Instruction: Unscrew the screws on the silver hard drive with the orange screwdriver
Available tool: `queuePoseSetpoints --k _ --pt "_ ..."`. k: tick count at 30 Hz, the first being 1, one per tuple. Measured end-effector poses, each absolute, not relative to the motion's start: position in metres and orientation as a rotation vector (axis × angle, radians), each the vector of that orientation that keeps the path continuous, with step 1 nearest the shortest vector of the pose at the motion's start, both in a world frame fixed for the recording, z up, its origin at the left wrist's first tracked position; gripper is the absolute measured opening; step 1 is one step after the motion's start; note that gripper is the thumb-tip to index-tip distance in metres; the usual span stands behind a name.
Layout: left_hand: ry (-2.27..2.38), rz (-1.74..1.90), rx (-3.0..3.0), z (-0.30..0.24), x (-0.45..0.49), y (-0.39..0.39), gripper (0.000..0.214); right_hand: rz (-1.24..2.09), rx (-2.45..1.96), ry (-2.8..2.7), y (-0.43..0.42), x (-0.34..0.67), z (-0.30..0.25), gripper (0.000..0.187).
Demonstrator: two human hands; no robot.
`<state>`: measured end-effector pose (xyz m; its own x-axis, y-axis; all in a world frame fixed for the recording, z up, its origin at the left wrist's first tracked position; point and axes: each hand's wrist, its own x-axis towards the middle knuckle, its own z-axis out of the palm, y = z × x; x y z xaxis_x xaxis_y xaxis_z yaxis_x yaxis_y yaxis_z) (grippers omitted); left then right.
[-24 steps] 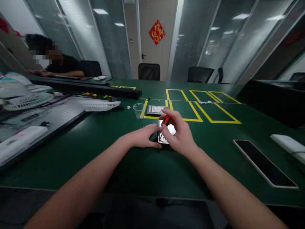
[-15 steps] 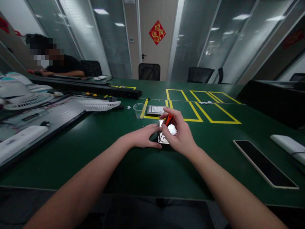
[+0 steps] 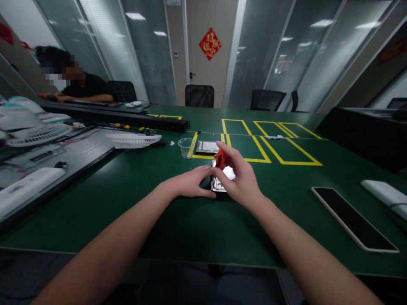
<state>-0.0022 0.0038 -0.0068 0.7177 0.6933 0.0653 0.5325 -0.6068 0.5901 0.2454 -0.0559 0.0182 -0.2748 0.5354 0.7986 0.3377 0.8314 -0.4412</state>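
Observation:
A silver hard drive [image 3: 226, 174] lies on the green table between my hands. My left hand [image 3: 193, 181] grips its left side, with the thumb at the near corner and the fingers toward the far one. My right hand [image 3: 239, 173] is closed around the orange-and-black handle of a screwdriver [image 3: 220, 159] held over the drive's far left part. The screwdriver's tip is hidden by my fingers. Just beyond stands a second hard drive [image 3: 207, 147], flat on the table with its label up. A clear plastic cup [image 3: 186, 148] is to its left.
Yellow tape [image 3: 263, 154] marks rectangles on the table. A phone [image 3: 352, 218] and a white device [image 3: 386, 195] lie at right. White fan-like parts [image 3: 133, 140], a grey panel [image 3: 79, 163] and a long black bar [image 3: 127, 117] occupy the left. A person [image 3: 85, 87] sits at far left.
The screwdriver handle has tilted and shifted slightly left, as the fingers of my right hand changed position on it. My left hand and the drive stay put.

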Motion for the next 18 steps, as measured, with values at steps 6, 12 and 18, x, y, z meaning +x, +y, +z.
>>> queuePoseSetpoints --k 6,12,18 --pt "0.911 0.412 2.426 -0.008 -0.003 0.004 0.098 0.263 -0.679 -1.847 -0.056 0.243 0.016 0.061" --pt "0.878 0.435 2.435 -0.004 -0.003 0.002 0.084 0.259 -0.638 -1.857 -0.063 0.240 0.024 0.056" --pt "0.900 0.401 2.406 0.001 -0.003 0.000 0.090 0.246 -0.657 -1.854 -0.062 0.242 0.025 0.064"
